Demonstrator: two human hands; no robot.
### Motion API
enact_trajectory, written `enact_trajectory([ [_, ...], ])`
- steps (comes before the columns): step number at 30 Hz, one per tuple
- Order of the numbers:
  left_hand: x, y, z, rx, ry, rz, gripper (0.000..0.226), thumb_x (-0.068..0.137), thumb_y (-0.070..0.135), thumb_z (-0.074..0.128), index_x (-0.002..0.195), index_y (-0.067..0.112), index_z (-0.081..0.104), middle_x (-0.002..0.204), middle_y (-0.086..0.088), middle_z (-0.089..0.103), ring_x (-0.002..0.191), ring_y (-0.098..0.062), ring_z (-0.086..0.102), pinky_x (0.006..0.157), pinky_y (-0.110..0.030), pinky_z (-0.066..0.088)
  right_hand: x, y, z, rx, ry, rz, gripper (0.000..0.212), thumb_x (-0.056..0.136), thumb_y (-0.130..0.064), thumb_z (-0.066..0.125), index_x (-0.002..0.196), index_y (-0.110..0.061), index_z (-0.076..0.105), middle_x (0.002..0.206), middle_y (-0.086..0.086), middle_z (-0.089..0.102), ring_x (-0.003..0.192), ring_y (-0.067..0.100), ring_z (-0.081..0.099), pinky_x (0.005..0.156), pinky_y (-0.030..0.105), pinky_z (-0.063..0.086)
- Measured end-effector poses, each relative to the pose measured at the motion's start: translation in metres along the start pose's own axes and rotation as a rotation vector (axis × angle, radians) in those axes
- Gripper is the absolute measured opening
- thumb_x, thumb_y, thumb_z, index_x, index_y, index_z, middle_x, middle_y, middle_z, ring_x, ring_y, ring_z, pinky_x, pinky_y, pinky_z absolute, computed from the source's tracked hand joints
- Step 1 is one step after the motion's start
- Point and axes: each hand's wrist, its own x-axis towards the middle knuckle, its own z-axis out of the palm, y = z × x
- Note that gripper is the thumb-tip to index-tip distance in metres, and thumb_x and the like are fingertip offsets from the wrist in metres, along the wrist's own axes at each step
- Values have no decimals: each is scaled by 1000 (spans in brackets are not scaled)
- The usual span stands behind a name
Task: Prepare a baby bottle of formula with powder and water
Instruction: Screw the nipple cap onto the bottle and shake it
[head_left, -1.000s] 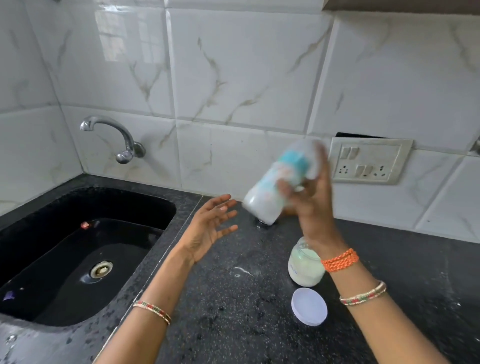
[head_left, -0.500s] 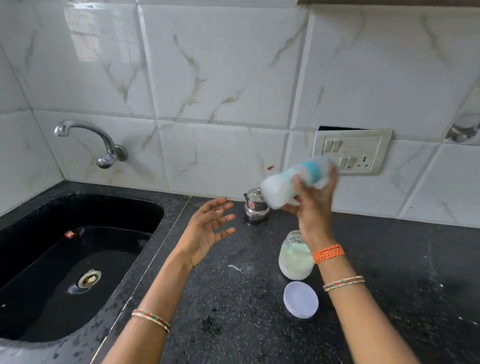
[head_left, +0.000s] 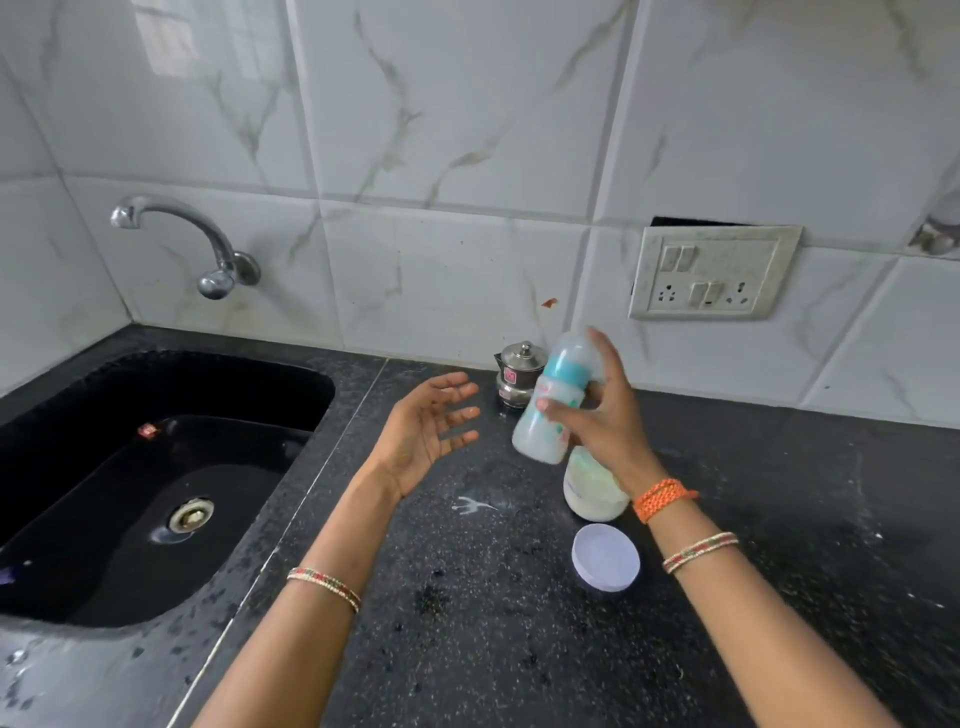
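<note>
The black speckled stone surface carried everything, with the black sunken sink to the left under a curved chrome tap and a white switch-and-socket plate on the marble-tiled wall behind. Above the surface, the right hand gripped the translucent baby bottle with the teal collar, fingers and thumb wrapped round its middle; the bottle was tilted, cap end up and away, base down toward the left, and its blur suggested a shake in progress. The left hand hung just beside it, palm up, fingers spread and loose, holding nothing. Directly below the right wrist stood the open white powder jar, partly hidden, with its round pale lid lying flat on the surface nearer the person, and a small lidded steel pot stood against the wall behind the bottle. A small white spill marked the surface between the hands. The step in hand appeared to be mixing, and doing it well would have called for a firm hold near the collar so the cap could not loosen, short wrist flicks clear of the open jar, and the free hand kept ready under the base. Whether lumps remained inside could not be told through the blur.
</note>
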Motion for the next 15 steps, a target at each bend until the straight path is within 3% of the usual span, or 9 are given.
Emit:
enact_trajectory([
  [1,0,0,0,21,3,-7,25,89,15,47,109,15,62,103,1,69,83,-17,65,74,-36,54,-2,2,1,-143,-29,-34,94,68,-5,81,140,-38,31,127,10,57,102,24,64,83,45,56],
  [3,0,2,-1,24,26,7,25,89,15,47,108,15,63,101,1,70,82,-16,66,73,-36,55,-3,2,4,-221,165,-74,95,64,-12,83,139,-40,32,125,3,59,98,23,65,84,44,55],
  [5,-1,4,-2,0,48,12,23,89,14,47,106,16,63,99,2,70,80,-16,66,70,-34,55,-1,-1,4,-34,427,-106,94,68,-11,81,142,-35,28,131,6,54,102,27,63,88,48,53],
  [6,-2,5,-2,1,52,6,23,89,14,47,105,16,63,99,2,70,80,-16,65,70,-34,55,0,1,4,65,433,-94,91,70,-7,79,142,-32,28,134,11,51,105,29,62,89,50,53],
  [8,-3,7,1,40,37,-12,22,89,15,46,105,16,62,99,1,68,81,-16,63,71,-34,54,-5,6,5,49,115,14,85,69,-3,80,133,-37,36,129,16,55,103,27,65,79,44,57],
  [9,-3,8,2,53,32,-14,22,90,15,46,105,16,61,99,1,67,81,-17,63,72,-34,53,-10,9,5,4,-100,71,82,67,-5,82,129,-40,40,121,14,61,95,22,68,68,37,58],
  [10,-2,10,4,56,36,-12,21,90,15,45,104,16,61,99,1,67,81,-17,62,71,-34,53,-14,10,7,30,-197,114,79,66,-9,82,128,-39,43,112,8,67,87,18,70,59,32,57],
  [13,-2,12,4,7,52,5,21,90,14,45,104,15,62,98,1,68,81,-17,62,71,-35,53,-9,4,13,515,77,210,68,80,-12,71,136,-31,38,113,1,66,86,20,69,55,38,56],
  [15,-4,12,3,-8,38,0,21,91,15,45,104,15,62,97,1,69,81,-17,63,71,-34,54,-4,-3,14,599,80,209,65,84,-13,66,137,-31,34,119,5,59,90,22,67,56,39,57],
])
